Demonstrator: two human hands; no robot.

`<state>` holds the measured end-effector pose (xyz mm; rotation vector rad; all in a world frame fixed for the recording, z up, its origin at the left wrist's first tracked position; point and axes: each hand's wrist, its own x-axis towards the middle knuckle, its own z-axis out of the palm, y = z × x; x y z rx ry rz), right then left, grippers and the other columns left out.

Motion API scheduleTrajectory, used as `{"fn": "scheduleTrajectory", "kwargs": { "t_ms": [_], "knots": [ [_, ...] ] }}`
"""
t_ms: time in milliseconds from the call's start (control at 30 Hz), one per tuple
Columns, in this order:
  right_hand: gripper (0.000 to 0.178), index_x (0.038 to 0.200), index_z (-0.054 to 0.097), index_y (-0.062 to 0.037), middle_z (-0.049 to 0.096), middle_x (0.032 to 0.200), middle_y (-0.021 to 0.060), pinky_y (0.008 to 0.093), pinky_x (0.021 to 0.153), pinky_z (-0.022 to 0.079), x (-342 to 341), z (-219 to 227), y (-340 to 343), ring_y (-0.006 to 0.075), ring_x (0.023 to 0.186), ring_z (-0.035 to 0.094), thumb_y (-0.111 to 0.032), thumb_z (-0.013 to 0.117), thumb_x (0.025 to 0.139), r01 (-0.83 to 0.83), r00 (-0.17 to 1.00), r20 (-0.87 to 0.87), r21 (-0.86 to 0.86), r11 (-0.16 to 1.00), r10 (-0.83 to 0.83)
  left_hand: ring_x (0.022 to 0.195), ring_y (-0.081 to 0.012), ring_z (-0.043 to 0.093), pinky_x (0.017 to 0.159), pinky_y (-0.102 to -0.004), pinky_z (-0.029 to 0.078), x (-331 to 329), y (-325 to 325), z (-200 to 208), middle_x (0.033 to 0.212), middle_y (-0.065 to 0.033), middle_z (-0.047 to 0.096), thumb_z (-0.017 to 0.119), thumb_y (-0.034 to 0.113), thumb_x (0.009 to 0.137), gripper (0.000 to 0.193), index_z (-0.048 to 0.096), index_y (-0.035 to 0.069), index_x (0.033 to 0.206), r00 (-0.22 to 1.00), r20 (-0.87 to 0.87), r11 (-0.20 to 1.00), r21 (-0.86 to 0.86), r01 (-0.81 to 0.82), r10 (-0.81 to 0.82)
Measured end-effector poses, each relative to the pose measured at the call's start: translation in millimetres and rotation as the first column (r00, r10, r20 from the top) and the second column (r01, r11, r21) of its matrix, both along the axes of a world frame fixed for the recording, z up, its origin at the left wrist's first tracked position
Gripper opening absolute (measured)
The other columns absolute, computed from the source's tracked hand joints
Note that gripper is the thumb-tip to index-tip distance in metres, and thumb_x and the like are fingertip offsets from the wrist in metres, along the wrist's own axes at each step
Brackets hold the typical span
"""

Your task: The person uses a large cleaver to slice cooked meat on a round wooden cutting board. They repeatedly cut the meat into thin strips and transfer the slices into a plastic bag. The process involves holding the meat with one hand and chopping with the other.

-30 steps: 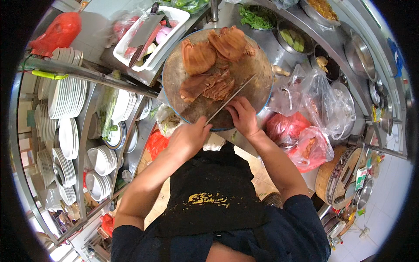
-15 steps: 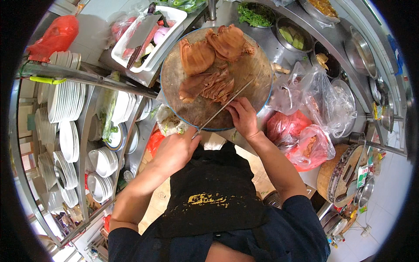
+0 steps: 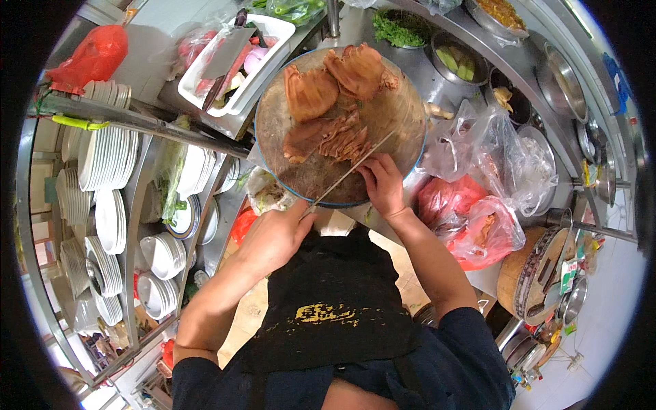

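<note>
My left hand is closed round the handle of a knife, whose long thin blade slants up to the right over a round wooden chopping board. Sliced brown meat lies along the far side of the blade. Behind the slices rest two larger reddish-brown pieces of cooked meat. My right hand is at the board's near right, fingers bent and drawn together beside the blade. Whatever lies under those fingertips is hidden from view.
A white tub with a cleaver across it stands left of the board. Plastic bags crowd the right side. Metal bowls with food line the back right. Stacked white plates fill the left shelves.
The view has shifted slightly. The knife's tip sits a little lower over the board, while both hands stay in nearly the same place.
</note>
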<state>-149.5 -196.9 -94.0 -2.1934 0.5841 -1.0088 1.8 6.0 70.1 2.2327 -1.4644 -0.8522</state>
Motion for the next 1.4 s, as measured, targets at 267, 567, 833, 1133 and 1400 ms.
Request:
{"fn": "scheduleTrajectory", "kwargs": {
  "t_ms": [267,567,833,1133,1400],
  "knots": [
    [0.015,0.098,0.072,-0.0039,0.068,0.103,0.0137,0.0412,0.083,0.056,1.4,3.1,0.2,0.0352,0.095,0.066,0.001,0.074,0.084,-0.007,0.999,-0.045,0.004,1.0,0.007,0.075,-0.0536,0.063,0.064,-0.062,0.047,-10.8,-32.8,-32.4,0.074,-0.0297,0.064,0.056,0.029,0.106,0.022,0.055,0.007,0.11,0.998,0.012,0.996,0.068,-0.063,0.062],
    [0.013,0.099,0.071,-0.0027,0.067,0.102,0.0153,0.0411,0.081,0.056,-1.0,2.6,-3.0,0.0358,0.093,0.066,0.001,0.074,0.087,-0.003,1.0,0.002,-0.044,0.999,0.003,0.075,-0.0502,0.065,0.063,-0.0574,0.048,4.6,-16.3,-8.7,0.075,-0.0253,0.066,0.055,0.03,0.107,0.024,0.053,0.006,0.107,1.0,-0.021,1.0,0.017,0.001,-0.001],
    [0.013,0.099,0.07,-0.0015,0.068,0.102,0.0155,0.0409,0.081,0.056,-1.0,-3.7,-2.0,0.0355,0.092,0.067,0.002,0.073,0.086,-0.003,1.0,-0.009,-0.026,1.0,0.003,0.066,-0.0522,0.064,0.058,-0.0618,0.049,2.4,2.8,-18.7,0.067,-0.028,0.063,0.06,0.027,0.104,0.023,0.056,0.005,0.11,0.999,0.027,1.0,-0.002,0.02,-0.02],
    [0.014,0.097,0.07,-0.0008,0.068,0.103,0.016,0.0411,0.08,0.056,-0.9,6.6,-3.7,0.0365,0.092,0.067,0.003,0.075,0.084,0.001,1.0,-0.023,-0.051,0.999,-0.002,0.067,-0.0463,0.067,0.059,-0.0543,0.051,15.8,1.0,-13.6,0.07,-0.0269,0.064,0.063,0.02,0.102,0.025,0.06,0.002,0.12,0.998,-0.004,0.997,-0.051,0.066,-0.066],
    [0.015,0.096,0.07,0.0002,0.068,0.103,0.0167,0.0409,0.08,0.056,-0.6,1.8,-4.5,0.0366,0.091,0.067,0.003,0.075,0.083,-0.013,1.0,-0.018,-0.036,0.999,0.013,0.068,-0.0481,0.065,0.059,-0.0565,0.05,9.2,12.1,-2.8,0.069,-0.0252,0.064,0.063,0.024,0.103,0.023,0.055,0.002,0.105,0.999,0.009,0.999,0.015,0.048,-0.049]
  ]
}}
